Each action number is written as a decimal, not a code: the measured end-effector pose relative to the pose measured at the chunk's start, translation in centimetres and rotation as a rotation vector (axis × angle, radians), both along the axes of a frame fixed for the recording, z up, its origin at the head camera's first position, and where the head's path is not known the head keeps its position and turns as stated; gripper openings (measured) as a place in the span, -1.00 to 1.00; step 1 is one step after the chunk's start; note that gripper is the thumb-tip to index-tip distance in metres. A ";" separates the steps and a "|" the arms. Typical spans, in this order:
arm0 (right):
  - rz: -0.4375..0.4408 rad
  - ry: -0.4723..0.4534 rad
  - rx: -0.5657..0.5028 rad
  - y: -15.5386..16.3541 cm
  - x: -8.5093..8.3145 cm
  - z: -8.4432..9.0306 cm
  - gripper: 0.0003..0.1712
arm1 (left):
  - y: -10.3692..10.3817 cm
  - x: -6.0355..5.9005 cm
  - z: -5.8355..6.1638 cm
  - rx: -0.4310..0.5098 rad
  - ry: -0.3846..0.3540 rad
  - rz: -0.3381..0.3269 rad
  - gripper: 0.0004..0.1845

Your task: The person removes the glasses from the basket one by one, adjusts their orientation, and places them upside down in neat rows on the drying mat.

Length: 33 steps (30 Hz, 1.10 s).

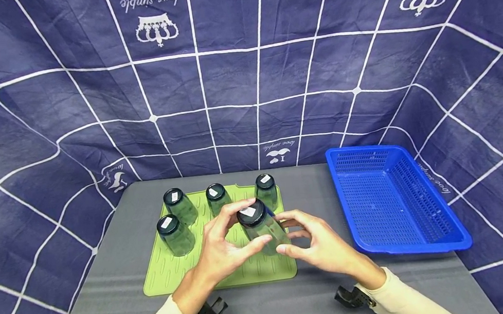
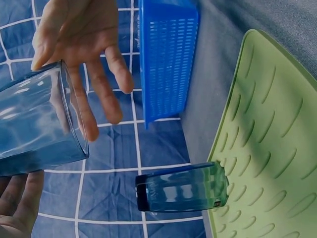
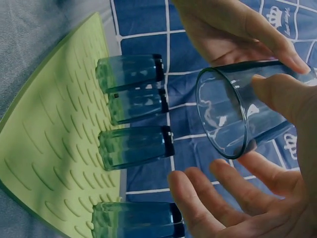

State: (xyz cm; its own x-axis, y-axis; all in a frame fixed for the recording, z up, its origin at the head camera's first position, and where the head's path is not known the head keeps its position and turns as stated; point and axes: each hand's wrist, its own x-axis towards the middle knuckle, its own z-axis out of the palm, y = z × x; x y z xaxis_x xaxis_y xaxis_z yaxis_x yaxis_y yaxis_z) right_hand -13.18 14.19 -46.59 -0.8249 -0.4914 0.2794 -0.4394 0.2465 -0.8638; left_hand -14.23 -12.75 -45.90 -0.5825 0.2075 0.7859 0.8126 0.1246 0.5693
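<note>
A tinted drinking glass, upside down and tilted, is held up over the green mat. Its dark base with a white label faces up. My left hand grips it from the left, fingers and thumb on either side of the upper part. From the right, my right hand holds the lower part near the rim between thumb and forefinger, the other fingers spread in the left wrist view. The open mouth shows in the right wrist view.
Several matching glasses stand upside down on the ridged green drying mat, among them a front left glass and a back right glass. To the right on the grey table lies a blue perforated basket. Blue gridded cloth hangs around.
</note>
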 end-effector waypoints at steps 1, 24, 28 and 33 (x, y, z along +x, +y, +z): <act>0.001 0.007 0.002 0.0 0.0 0.0 -0.32 | -0.1 0.0 0.0 -0.003 0.004 0.003 -0.22; -0.097 0.102 0.040 1.8 -0.2 0.5 -0.25 | -2.0 -0.3 -0.4 -0.086 0.004 0.132 -0.25; -0.113 0.105 0.037 2.2 -0.2 0.6 -0.26 | -2.4 -0.3 -0.7 -0.103 -0.016 0.163 -0.21; -0.130 0.118 0.039 2.7 -0.3 0.6 -0.27 | -2.8 -0.4 -1.0 -0.113 -0.045 0.186 -0.17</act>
State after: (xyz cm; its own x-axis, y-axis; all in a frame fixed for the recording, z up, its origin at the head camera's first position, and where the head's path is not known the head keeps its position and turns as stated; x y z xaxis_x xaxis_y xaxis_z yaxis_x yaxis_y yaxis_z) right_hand -13.50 16.90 -45.94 -0.8450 -0.3947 0.3607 -0.4992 0.3406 -0.7967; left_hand -14.61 -15.58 -46.93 -0.6527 0.1782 0.7364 0.7438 0.3353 0.5782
